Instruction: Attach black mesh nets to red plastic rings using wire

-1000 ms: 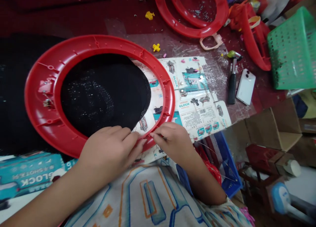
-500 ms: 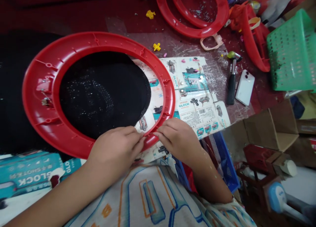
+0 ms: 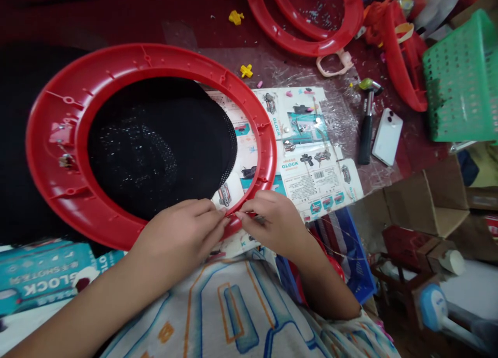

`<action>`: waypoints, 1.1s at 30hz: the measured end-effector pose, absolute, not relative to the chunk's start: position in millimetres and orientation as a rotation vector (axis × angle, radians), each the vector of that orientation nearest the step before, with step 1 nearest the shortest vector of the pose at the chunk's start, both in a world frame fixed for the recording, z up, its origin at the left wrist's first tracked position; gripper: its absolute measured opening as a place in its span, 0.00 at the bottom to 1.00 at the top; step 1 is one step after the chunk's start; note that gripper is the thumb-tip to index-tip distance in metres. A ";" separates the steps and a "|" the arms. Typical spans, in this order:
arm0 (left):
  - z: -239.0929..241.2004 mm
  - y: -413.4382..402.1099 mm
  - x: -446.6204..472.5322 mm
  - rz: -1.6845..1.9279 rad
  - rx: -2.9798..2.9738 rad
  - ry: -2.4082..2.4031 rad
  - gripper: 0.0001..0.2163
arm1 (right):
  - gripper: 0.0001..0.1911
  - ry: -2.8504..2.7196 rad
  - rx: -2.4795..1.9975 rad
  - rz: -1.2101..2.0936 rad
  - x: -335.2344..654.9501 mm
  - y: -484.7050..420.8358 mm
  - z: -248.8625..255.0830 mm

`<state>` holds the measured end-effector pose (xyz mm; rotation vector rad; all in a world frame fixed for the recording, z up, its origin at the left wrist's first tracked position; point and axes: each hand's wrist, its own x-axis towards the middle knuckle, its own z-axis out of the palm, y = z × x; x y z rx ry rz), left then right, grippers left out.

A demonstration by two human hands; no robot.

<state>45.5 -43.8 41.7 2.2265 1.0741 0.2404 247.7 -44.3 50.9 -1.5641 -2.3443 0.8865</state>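
Observation:
A large red plastic ring (image 3: 58, 140) lies flat on the table over a black mesh sheet (image 3: 155, 145). My left hand (image 3: 182, 238) rests on the ring's near rim with its fingers closed against it. My right hand (image 3: 272, 223) sits just to the right, its fingertips pinched at the same spot on the rim. The fingertips of both hands nearly meet there. What they pinch, apart from the rim, is too small to make out.
Flattened toy packaging (image 3: 311, 155) lies under the ring's right side. A small hammer (image 3: 365, 124) and a white phone (image 3: 387, 137) lie beyond it. More red rings (image 3: 307, 41) sit at the back, a green basket (image 3: 462, 83) at the right, cardboard boxes (image 3: 431, 197) below it.
Both hands stay at the ring's near rim, with the fingertips a little closer together. The ring has shifted slightly left and up in view.

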 end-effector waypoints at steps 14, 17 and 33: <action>47.6 -33.6 49.0 0.102 2.052 1.172 0.14 | 0.13 -2.396 -1.610 0.859 246.9 -39.9 57.1; 41.4 -40.6 47.0 0.124 2.353 1.125 0.11 | 0.14 -2.394 -1.627 0.820 246.0 -41.3 56.9; 44.7 -41.0 51.4 0.194 2.559 1.290 0.15 | 0.12 -2.378 -1.634 0.729 259.0 -42.0 66.4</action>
